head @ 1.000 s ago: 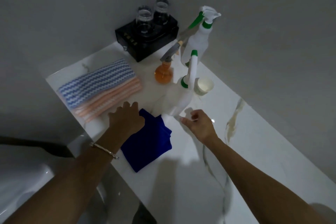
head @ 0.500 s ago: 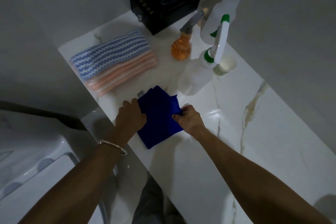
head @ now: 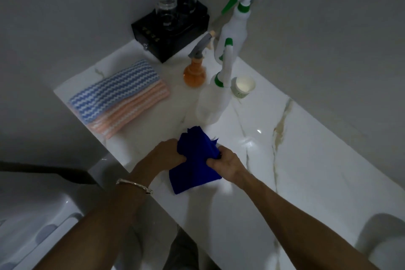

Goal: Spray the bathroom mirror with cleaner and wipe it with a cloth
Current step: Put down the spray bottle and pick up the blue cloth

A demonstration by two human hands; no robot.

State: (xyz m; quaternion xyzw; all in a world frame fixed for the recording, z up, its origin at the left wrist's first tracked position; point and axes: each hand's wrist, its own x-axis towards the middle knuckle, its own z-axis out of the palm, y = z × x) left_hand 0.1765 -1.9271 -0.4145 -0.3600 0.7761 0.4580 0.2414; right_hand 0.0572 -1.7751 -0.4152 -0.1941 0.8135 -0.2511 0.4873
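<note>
A dark blue cloth [head: 195,160] is bunched up just above the white marble counter [head: 306,171], near its front edge. My left hand [head: 167,154] grips its left side and my right hand [head: 225,163] grips its right side. Just beyond the cloth stands a white spray bottle with a green collar [head: 215,94]. A taller white and green spray bottle [head: 235,26] stands against the back wall, its reflection suggesting a mirror there. A small orange spray bottle with a grey trigger [head: 195,70] sits left of them.
Folded blue-striped and orange-striped cloths [head: 118,94] lie at the counter's left end. A black box holding two glasses [head: 171,28] fills the back corner. A small white paper cup [head: 242,86] stands by the spray bottles. A white fixture [head: 32,215] sits below left.
Both hands closed on the blue cloth and lifted and crumpled it off the counter; a second ago it lay flat with my right hand apart from it.
</note>
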